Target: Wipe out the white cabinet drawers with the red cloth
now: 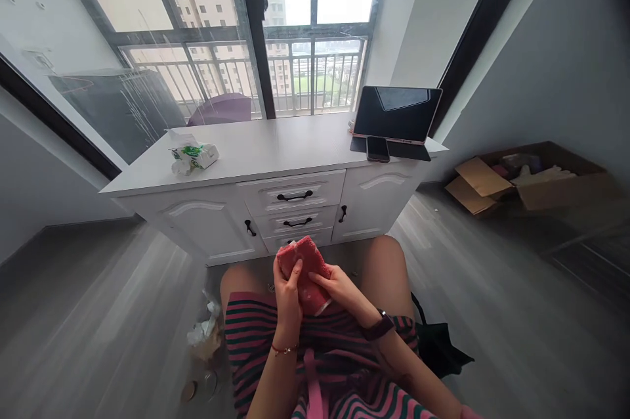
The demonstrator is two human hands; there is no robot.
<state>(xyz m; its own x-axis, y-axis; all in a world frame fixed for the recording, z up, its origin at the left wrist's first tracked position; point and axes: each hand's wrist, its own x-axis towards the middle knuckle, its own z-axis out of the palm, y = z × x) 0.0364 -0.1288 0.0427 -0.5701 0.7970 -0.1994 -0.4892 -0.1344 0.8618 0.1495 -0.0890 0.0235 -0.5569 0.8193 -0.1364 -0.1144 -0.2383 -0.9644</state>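
Note:
A folded red cloth [309,255] with a fuzzy-looking edge is held up over my lap, between my knees. My left hand [288,284] grips its left side, with the thumb lying on the face turned to me. From the right, my right hand [339,284] pinches the other side, its thumb also on the front. The fingers behind the cloth are mostly hidden. Small pale spots show on the fabric. Beneath both hands lies the striped garment [256,333] over my thighs.
Ahead stands a white cabinet [290,143] bearing a tissue pack [194,156], a tablet [398,113] and a phone [378,149]. An open cardboard box [561,192] sits at right. On the floor are a plastic bag [204,333], a round lid [189,391] and a black bag [440,347].

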